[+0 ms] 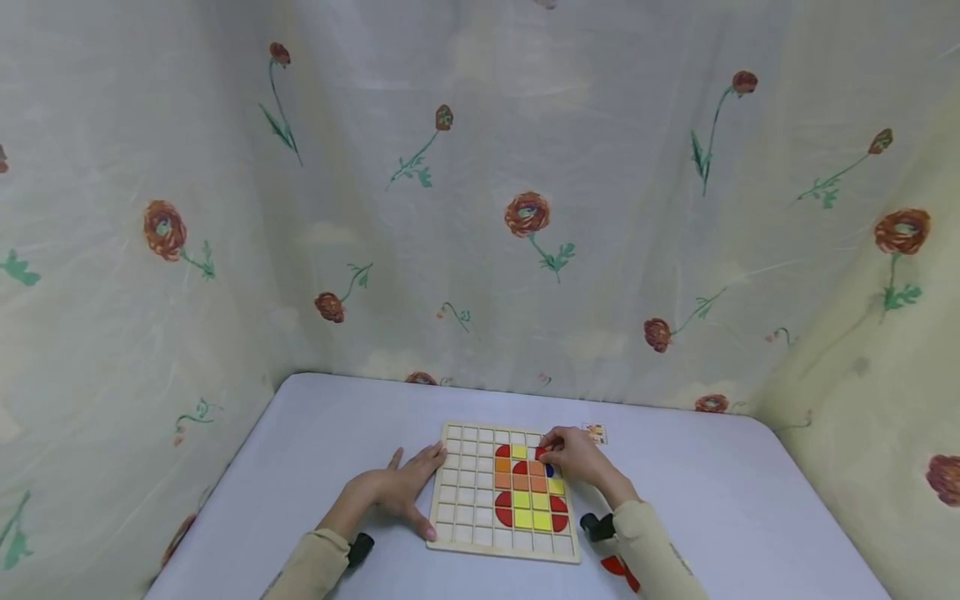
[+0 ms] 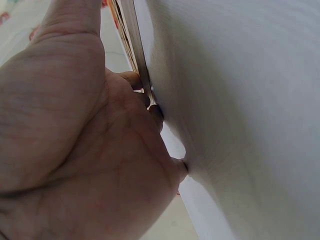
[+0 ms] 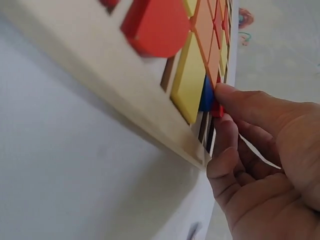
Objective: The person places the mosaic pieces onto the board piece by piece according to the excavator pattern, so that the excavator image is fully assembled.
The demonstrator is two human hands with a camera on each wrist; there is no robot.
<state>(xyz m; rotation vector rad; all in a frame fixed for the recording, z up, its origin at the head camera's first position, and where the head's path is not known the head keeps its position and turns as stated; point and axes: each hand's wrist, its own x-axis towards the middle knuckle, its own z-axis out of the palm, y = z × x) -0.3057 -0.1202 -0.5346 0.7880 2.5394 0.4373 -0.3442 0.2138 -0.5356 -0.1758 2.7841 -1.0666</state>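
A wooden grid board (image 1: 467,482) lies on the table, with red, yellow, orange and blue pieces set in its right part. My left hand (image 1: 397,487) braces the board's left side, fingers extended along the upper edge and thumb at the near corner. In the left wrist view, the fingertips (image 2: 132,79) touch the board's side. My right hand (image 1: 583,460) pinches a small red piece (image 3: 218,108) between thumb and finger over the board's upper right. Beside it sit a blue piece (image 3: 206,95) and a yellow square (image 3: 186,82). The fingers partly hide the red piece's shape.
Loose red pieces (image 1: 612,565) lie on the table by the right forearm, partly covered by the sleeve. Beyond the right hand is a small picture card (image 1: 596,432). A flowered curtain (image 1: 480,250) surrounds the white table (image 1: 705,483).
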